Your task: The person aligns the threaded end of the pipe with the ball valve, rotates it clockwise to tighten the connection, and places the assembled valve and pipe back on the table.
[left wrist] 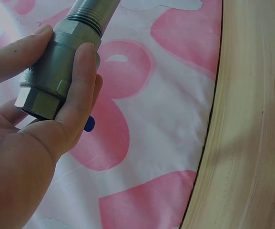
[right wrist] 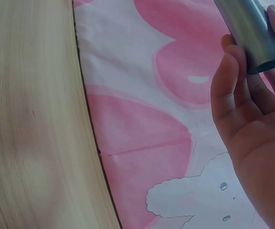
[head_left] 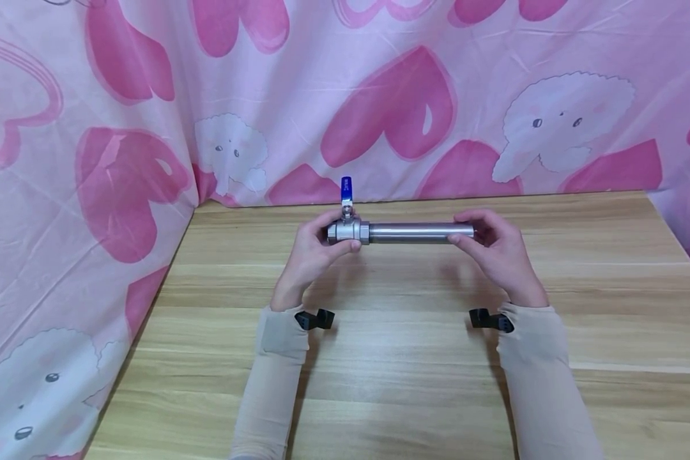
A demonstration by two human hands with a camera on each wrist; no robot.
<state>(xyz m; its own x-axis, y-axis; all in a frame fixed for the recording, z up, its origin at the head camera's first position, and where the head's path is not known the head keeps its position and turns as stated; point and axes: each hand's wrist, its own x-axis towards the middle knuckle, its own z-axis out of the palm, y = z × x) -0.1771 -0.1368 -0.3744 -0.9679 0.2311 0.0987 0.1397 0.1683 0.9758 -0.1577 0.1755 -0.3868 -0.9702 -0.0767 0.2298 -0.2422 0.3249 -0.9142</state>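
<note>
My left hand (head_left: 312, 252) grips a silver ball valve (head_left: 345, 230) with a blue lever handle (head_left: 347, 189) pointing away from me. In the left wrist view the valve body (left wrist: 51, 71) lies between thumb and fingers, its hexagonal open end toward the palm. A smooth steel pipe (head_left: 414, 232) runs from the valve's right end, with threads (left wrist: 86, 20) showing at the joint. At the pipe's far end, my right hand (head_left: 503, 255) pinches it between thumb and fingers. The pipe's plain end (right wrist: 256, 43) shows in the right wrist view. Valve and pipe are held level above the table.
A light wood-grain table (head_left: 402, 370) spreads beneath both hands. Pink curtain fabric (head_left: 299, 96) with hearts and white cartoon animals hangs along its back and left edges. Black camera mounts (head_left: 316, 319) sit on both sleeved wrists.
</note>
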